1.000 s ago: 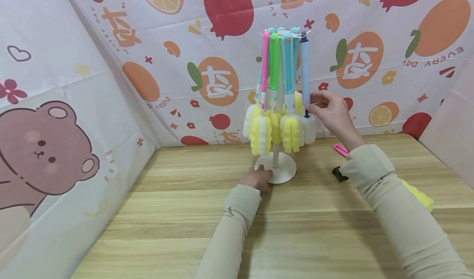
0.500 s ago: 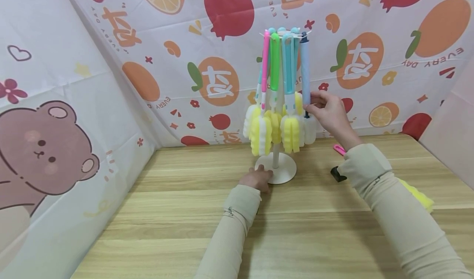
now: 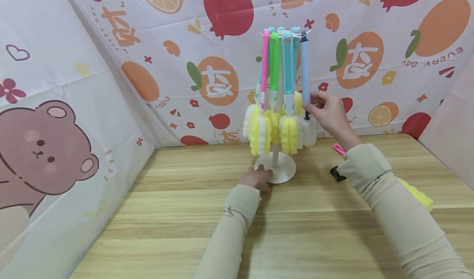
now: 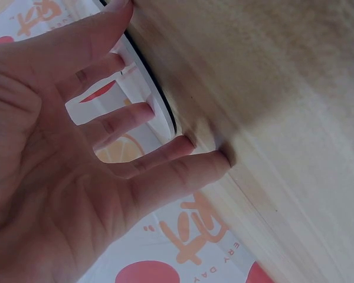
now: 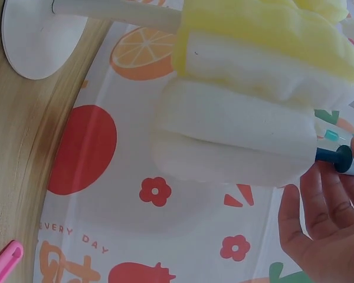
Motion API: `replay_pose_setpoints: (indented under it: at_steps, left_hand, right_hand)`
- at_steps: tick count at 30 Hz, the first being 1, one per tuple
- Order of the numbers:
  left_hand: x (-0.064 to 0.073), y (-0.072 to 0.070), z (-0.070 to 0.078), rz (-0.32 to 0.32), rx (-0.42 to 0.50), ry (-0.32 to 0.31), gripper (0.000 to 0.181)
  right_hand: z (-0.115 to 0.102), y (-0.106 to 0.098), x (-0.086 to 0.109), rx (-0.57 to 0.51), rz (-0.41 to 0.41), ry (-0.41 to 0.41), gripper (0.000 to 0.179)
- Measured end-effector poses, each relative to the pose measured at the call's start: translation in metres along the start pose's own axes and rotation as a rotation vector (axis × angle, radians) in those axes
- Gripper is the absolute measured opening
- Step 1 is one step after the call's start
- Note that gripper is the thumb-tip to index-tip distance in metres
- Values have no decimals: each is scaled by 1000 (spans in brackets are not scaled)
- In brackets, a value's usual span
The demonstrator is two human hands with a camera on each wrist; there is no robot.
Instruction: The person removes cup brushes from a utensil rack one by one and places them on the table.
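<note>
A white stand carries several sponge bottle brushes hanging from its top ring, with pink, green and teal handles. On its right side hangs a bottle brush with a light blue handle and a white sponge head. My right hand pinches the lower end of that handle, just above the sponge. Down at the round base, my left hand lies with fingers spread, its fingertips at the base's edge. In the left wrist view, thumb and some fingers reach the base rim; others touch the tabletop.
Right of the stand, a pink handle, a black piece and a yellow sponge lie on the wooden table, partly hidden by the right sleeve. A fruit-patterned cloth hangs close behind the stand.
The right forearm has shifted slightly left, with the hand still at the light blue handle. The yellow sponge under the front teal handle has turned a little. The left hand stays put.
</note>
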State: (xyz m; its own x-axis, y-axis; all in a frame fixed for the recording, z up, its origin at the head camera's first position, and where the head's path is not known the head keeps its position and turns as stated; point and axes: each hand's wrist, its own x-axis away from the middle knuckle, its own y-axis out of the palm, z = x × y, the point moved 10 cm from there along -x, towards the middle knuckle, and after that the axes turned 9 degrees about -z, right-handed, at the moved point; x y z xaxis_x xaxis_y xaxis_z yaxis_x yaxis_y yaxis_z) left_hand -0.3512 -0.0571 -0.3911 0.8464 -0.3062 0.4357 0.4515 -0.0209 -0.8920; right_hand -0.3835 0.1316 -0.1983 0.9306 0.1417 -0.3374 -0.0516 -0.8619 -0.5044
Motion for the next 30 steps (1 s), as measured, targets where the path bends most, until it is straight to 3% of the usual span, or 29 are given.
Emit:
replay_pose_setpoints:
  at_steps: [23,30]
  left_hand:
    - [1,-2,-1,22,-2,-6,44]
    - [0,0,-2,-2,13,-18,47]
  right_hand:
    - [-7,-12,2,22,86,-25,36]
    - [-6,-14,4,24,84,-27,36]
